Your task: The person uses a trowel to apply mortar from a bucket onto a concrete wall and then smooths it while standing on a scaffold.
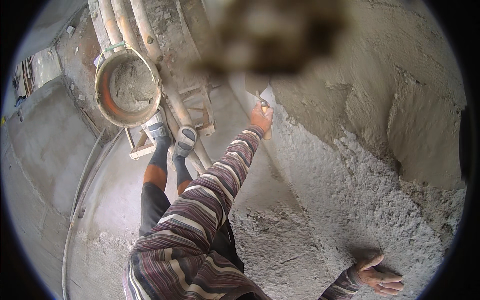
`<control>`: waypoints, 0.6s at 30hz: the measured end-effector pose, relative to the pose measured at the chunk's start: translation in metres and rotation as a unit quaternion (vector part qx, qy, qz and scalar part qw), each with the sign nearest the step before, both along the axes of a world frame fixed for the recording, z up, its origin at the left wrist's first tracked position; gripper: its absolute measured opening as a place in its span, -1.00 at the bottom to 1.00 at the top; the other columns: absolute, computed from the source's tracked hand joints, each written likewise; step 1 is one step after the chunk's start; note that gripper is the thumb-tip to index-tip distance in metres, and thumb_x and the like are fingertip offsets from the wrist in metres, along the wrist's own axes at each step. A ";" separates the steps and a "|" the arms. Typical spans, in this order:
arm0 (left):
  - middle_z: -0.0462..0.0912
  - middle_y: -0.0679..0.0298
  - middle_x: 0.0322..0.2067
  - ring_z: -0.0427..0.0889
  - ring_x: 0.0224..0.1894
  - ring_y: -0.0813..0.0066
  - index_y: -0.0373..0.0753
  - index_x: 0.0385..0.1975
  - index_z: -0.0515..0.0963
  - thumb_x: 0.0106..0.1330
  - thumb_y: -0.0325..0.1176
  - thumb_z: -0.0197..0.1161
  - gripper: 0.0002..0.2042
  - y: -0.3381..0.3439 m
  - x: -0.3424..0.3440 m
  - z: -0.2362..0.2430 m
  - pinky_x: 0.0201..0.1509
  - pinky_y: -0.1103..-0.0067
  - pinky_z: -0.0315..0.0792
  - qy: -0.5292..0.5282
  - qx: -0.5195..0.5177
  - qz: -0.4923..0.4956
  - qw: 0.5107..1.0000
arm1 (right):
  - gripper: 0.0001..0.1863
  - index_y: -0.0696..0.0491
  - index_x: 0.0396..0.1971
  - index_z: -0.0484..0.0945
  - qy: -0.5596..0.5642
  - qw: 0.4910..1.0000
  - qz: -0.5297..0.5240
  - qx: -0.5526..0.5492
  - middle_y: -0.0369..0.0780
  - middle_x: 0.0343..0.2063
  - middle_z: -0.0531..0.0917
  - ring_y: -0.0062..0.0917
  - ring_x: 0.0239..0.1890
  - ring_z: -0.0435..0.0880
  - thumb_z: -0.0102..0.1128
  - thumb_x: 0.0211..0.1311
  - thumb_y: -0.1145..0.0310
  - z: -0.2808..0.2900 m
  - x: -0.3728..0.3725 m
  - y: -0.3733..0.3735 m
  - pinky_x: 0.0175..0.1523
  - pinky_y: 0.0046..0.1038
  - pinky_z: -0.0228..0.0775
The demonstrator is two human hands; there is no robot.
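Note:
My left hand [262,118], at the end of a striped sleeve, is closed round the pale handle of a trowel [258,85]. The trowel's blade lies against or close to the wall, at the border of the smoothed mortar [345,95]; a dark blur hides what is above it. Low on the right, my right hand [378,276] has its fingers spread, and it seems to rest on the rough grey wall [370,210]. It holds nothing. A round bucket [104,107] with an orange inside and a wire handle stands to the left, with grey mortar [134,82] in it.
My feet, in grey shoes [185,141], stand by long wooden poles [172,90] beside the bucket. A wooden frame [206,112] sits below them. Thin pipes [82,195] run along the left. A large out-of-focus brown shape [280,37] blocks the top middle.

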State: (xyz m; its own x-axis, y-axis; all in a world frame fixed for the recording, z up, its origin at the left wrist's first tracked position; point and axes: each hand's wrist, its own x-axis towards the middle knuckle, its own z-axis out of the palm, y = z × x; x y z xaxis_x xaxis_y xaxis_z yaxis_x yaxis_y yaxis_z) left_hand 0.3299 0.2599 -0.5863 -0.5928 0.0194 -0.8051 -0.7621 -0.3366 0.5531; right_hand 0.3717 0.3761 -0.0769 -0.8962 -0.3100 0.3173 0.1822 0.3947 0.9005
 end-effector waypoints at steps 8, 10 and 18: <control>0.54 0.03 -0.53 0.57 -0.46 0.09 -0.28 -0.38 0.39 0.02 -0.41 0.15 -0.82 0.037 0.045 0.053 -0.33 0.37 0.43 0.094 -0.097 -0.050 0.990 | -0.11 0.24 0.23 0.07 -0.034 0.998 -0.043 0.010 0.12 0.09 0.17 0.00 0.12 0.16 0.00 0.15 -0.20 0.016 0.016 0.017 0.03 0.04 0.05; 0.54 0.03 -0.53 0.57 -0.47 0.09 -0.29 -0.37 0.38 0.03 -0.42 0.15 -0.82 0.036 0.047 0.092 -0.34 0.39 0.43 0.073 -0.053 -0.047 0.995 | -0.09 0.26 0.25 -0.01 -0.025 0.997 -0.068 -0.003 0.20 0.23 0.00 0.01 0.25 0.05 -0.02 0.17 -0.18 0.015 0.024 0.019 0.16 0.04 -0.04; 0.48 0.20 -0.56 0.51 -0.53 0.42 -0.27 -0.32 0.33 0.11 -0.49 0.14 -0.83 0.013 0.054 0.234 -0.43 0.52 0.41 0.101 0.088 -0.033 0.990 | -0.07 0.17 0.24 0.13 0.009 1.000 -0.010 0.000 0.15 0.24 0.09 0.02 0.28 -0.04 -0.13 0.11 -0.34 0.010 0.010 0.014 0.19 0.11 -0.23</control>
State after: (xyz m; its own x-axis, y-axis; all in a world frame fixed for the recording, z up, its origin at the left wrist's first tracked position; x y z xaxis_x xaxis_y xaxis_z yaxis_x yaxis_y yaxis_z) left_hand 0.3839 0.2728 -0.3519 -0.7339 0.1926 -0.6514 -0.6658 -0.3943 0.6335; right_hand 0.3814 0.3905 -0.0672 -0.8963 -0.2922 0.3337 0.2063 0.3913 0.8969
